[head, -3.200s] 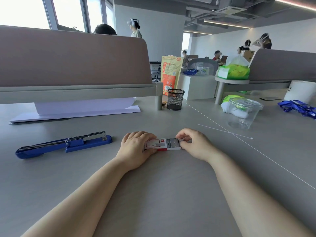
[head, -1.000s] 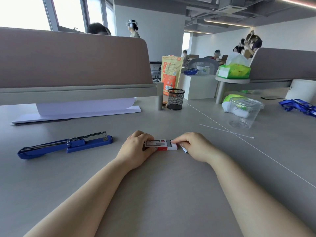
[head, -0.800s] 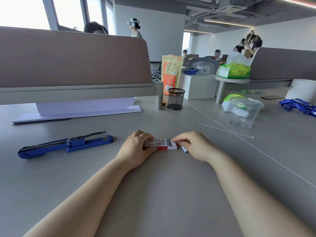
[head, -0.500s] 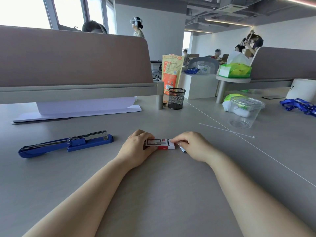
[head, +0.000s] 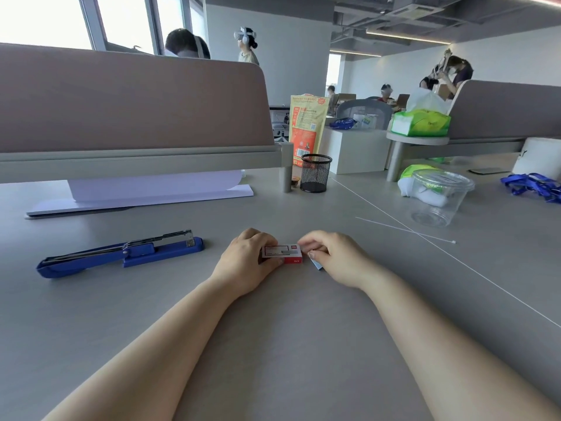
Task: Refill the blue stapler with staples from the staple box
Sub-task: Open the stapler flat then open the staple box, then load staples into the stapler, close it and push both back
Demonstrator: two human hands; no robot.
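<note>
So the staple box [head: 282, 254] is sitting flat on the grey surface [head: 273, 344] right in front of the person, pinched between both hands. The left hand [head: 247, 262] is wrapped around its left end, fingers curled over the top and thumb on the near side, pinning it down. The right hand [head: 331, 256] is curled up against the right end, fingertips at the box's edge. There's a little pale strip [head: 315, 264] poking out under the right thumb; might be a box flap or a stick of staples, honestly can't tell at this size. The box looks closed up, no drawer showing.

The blue stapler [head: 121, 253] is lying well off to the left, swung fully open with the metal staple channel facing up, nobody touching it. So I'd say it's ready to load and no staples are in yet.

Handling-wise: that box is tiny light cardboard, it'll skid on a smooth surface if you don't anchor it, which is why the left hand clamps it. I'd hold it by the long sides, not squash the top. Staple sticks are stiff but brittle, they snap into bits if you bend them, so pinch one along its sides near the middle and keep it level. The stapler is the heavier rigid piece, so I'd steady it by the base while loading.
</note>
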